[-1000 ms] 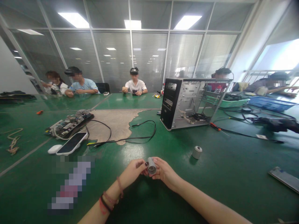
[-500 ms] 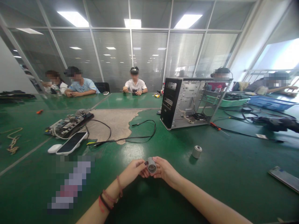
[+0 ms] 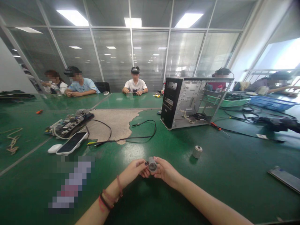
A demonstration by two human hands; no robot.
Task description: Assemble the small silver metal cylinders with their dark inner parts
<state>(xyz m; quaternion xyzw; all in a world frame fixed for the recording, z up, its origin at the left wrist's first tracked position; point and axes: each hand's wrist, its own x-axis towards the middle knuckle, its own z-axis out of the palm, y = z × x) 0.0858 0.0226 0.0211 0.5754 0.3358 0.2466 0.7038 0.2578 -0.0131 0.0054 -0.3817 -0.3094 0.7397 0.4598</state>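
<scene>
A short grey metal cylinder (image 3: 152, 166), hollow at the end facing me, is held between both hands just over the green table (image 3: 131, 203). My left hand (image 3: 138, 168) grips it from the left, thumb along its side. On the other side my right hand (image 3: 165, 171) has its fingers closed round it. What lies deep inside the hollow end is too small to make out. A second, similar cylinder with a small knob on top (image 3: 197, 152) stands upright on the table, to the right of my hands.
An opened computer case (image 3: 173, 103) stands ahead to the right, a screwdriver (image 3: 216, 126) beside it. Leftward lie a white phone (image 3: 72, 143), a circuit-board assembly (image 3: 69, 123) and black cables (image 3: 140, 137). A flat metal piece (image 3: 284, 178) lies far right. Several people sit across the table.
Both hands keep the cylinder in nearly the same place. The view has shifted very slightly. Across the table, the person in white has moved a hand a little.
</scene>
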